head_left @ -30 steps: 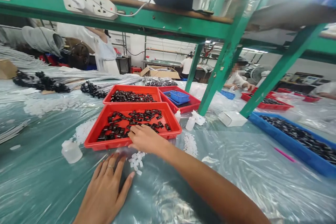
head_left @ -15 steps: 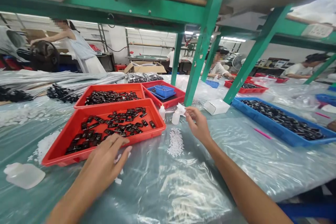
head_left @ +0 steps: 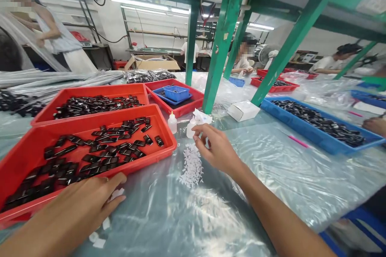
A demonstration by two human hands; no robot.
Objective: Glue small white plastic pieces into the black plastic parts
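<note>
Left hand [head_left: 86,202]: palm down, thumb apart from index finger, at the near wall of the red tray [head_left: 164,153]; whether it rests on the wall cannot be told. Black parts [head_left: 105,161] lie scattered in that tray, beyond the left fingers. White chips [head_left: 106,223] on the plastic sheet [head_left: 163,221], beside and under the left thumb.

Right hand [head_left: 216,147]: raised, fingers bent, thumb and index tips close together in front of a bottle [head_left: 189,130]; cannot tell whether they touch or pinch it. White wad [head_left: 203,117] just beyond the right knuckles. Second bottle [head_left: 172,123], upright, left of the right hand. Heap of white bits [head_left: 192,167] on the sheet, just left of and below the right hand. Box [head_left: 243,111] beyond the right hand, to its right; blue tray [head_left: 327,147] farther right, pink stick [head_left: 298,141] between.
</note>
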